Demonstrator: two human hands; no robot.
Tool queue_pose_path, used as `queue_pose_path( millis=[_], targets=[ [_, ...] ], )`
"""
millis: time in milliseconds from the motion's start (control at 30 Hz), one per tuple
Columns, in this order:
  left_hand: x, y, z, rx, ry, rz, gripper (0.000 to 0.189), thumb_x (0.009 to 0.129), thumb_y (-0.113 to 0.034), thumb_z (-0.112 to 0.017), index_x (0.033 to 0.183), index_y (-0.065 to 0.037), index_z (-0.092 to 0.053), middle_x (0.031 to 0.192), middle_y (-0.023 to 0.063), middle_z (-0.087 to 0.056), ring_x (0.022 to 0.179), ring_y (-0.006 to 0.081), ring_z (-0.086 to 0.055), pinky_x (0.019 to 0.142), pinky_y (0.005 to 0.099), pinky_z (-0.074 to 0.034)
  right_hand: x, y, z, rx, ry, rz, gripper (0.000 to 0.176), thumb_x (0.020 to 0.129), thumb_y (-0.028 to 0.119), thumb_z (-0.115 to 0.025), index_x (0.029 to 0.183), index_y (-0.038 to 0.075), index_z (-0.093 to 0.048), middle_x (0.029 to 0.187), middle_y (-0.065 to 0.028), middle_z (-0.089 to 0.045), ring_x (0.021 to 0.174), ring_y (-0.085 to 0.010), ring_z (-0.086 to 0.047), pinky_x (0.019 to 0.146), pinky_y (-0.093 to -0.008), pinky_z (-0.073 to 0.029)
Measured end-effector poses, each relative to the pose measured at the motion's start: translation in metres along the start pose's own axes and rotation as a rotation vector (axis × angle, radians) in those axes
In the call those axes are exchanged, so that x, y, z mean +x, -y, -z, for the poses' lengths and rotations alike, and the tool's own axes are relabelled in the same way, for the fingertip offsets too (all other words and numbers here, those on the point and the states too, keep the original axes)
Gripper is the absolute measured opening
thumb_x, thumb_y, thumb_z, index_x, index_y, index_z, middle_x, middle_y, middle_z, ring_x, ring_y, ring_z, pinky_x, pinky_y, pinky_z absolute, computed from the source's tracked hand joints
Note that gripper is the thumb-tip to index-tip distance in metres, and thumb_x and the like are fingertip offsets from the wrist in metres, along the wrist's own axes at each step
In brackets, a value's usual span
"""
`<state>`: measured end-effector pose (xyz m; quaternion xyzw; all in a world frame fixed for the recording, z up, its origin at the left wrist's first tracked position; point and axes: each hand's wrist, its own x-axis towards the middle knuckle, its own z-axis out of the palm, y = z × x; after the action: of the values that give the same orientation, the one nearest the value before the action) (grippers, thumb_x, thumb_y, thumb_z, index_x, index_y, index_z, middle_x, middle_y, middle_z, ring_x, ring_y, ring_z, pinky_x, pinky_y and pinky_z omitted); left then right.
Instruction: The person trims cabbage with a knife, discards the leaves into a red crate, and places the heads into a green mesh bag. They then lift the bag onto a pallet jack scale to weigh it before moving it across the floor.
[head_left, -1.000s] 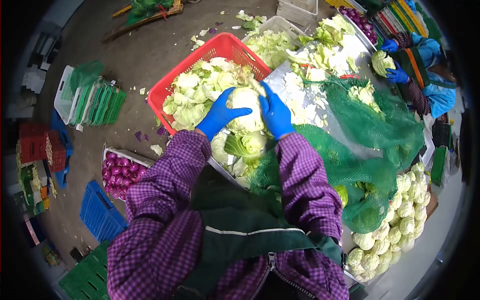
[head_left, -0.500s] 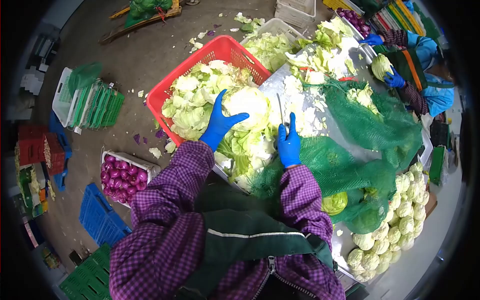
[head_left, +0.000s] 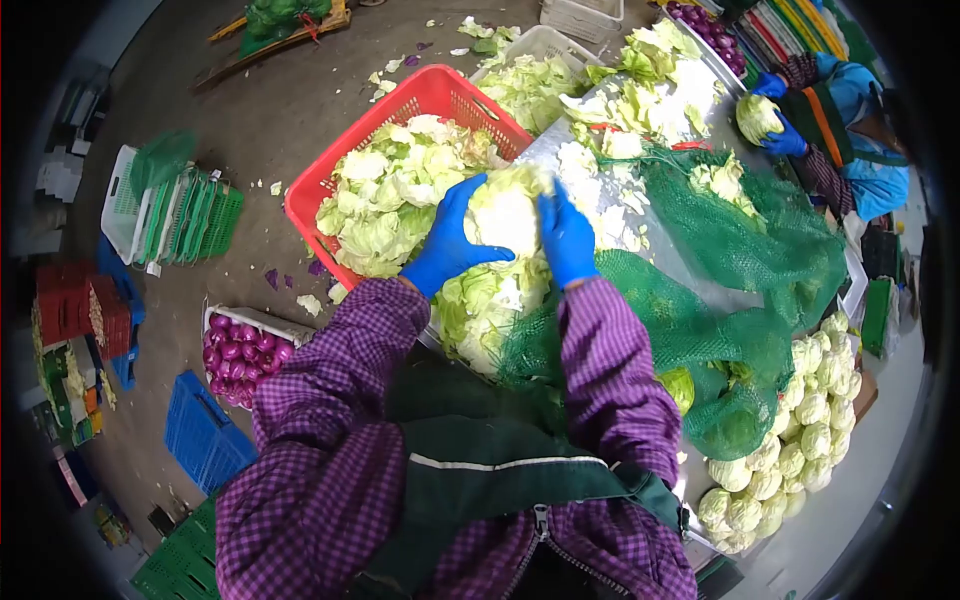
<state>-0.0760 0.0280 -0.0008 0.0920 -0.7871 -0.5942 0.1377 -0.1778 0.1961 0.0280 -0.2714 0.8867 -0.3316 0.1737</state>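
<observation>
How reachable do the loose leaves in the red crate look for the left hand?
Probably yes: the left hand is beside the open red crate and nothing visible blocks the loose leaves, though it would likely need to release the cabbage head.

A narrow strip of bare metal is showing between two folds of the green net (head_left: 690, 345) at the middle of the counter (head_left: 698, 280), leaving a low path for a hand. The net's loose folds are blocking the way towards the right edge, where stacked cabbages (head_left: 790, 460) are filling the near right corner. Trimmed leaves (head_left: 660, 100) are covering much of the far edge; more are crowding the near left corner, below the left hand (head_left: 448, 240). At the left edge, the red crate's rim (head_left: 325, 160) is standing as a barrier. A co-worker's gloved hands (head_left: 785, 137) are occupying space beyond the far right edge.
</observation>
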Motion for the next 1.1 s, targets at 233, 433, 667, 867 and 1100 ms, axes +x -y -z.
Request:
queue_pose_path(
  millis=[233,433,667,867,1100],
  targets=[
    [-0.009,-0.017,0.025,0.297,0.100,-0.152,0.109,0.052,-0.034,-0.087,0.138,-0.002,-0.029,0.141,0.0179,-0.032,0.131,0.0310,-0.029,0.108,0.0394,-0.025,-0.017,-0.052,-0.041,0.753,-0.264,-0.422,0.040,0.093,0.031,-0.051,0.113,-0.003,-0.049,0.070,-0.0078,-0.058,0.051,-0.0177,-0.054,0.046,-0.0306,-0.044],
    [-0.036,0.004,-0.005,-0.026,-0.109,0.088,0.114,0.053,-0.038,-0.087,0.138,0.003,-0.022,0.135,0.0216,-0.035,0.126,0.0332,-0.035,0.105,0.0416,-0.029,-0.067,-0.045,-0.055,1.074,-0.256,-0.579,0.031,0.094,0.033,-0.049,0.098,0.002,-0.052,0.062,-0.0033,-0.052,0.038,-0.0105,-0.043,0.034,-0.0253,-0.033],
    [-0.009,-0.019,-0.010,0.281,-0.014,-0.033,0.116,0.050,-0.036,-0.088,0.140,-0.004,-0.021,0.137,0.0185,-0.031,0.128,0.0322,-0.031,0.105,0.0415,-0.029,-0.073,0.015,0.014,0.199,-0.315,-0.027,0.060,0.091,0.032,-0.051,0.143,0.019,-0.025,0.102,-0.0244,-0.061,0.071,-0.0357,-0.063,0.061,-0.0400,-0.052],
    [-0.009,-0.013,-0.022,0.324,-0.060,-0.071,0.109,0.048,-0.040,-0.088,0.135,-0.006,-0.030,0.129,0.0170,-0.038,0.121,0.0331,-0.037,0.103,0.0429,-0.031,-0.040,0.009,-0.011,-0.151,-0.216,0.083,0.060,0.090,0.033,-0.051,0.142,0.020,-0.026,0.131,-0.0242,-0.043,0.078,-0.0375,-0.063,0.064,-0.0394,-0.052],
    [-0.015,-0.009,-0.014,0.182,-0.043,-0.099,0.107,0.047,-0.036,-0.089,0.133,-0.006,-0.033,0.128,0.0158,-0.038,0.120,0.0318,-0.038,0.103,0.0421,-0.031,0.009,-0.044,-0.012,0.426,-0.386,-0.425,0.052,0.092,0.033,-0.049,0.133,0.003,-0.041,0.115,-0.0247,-0.057,0.091,-0.0324,-0.062,0.074,-0.0384,-0.049]
  ],
)
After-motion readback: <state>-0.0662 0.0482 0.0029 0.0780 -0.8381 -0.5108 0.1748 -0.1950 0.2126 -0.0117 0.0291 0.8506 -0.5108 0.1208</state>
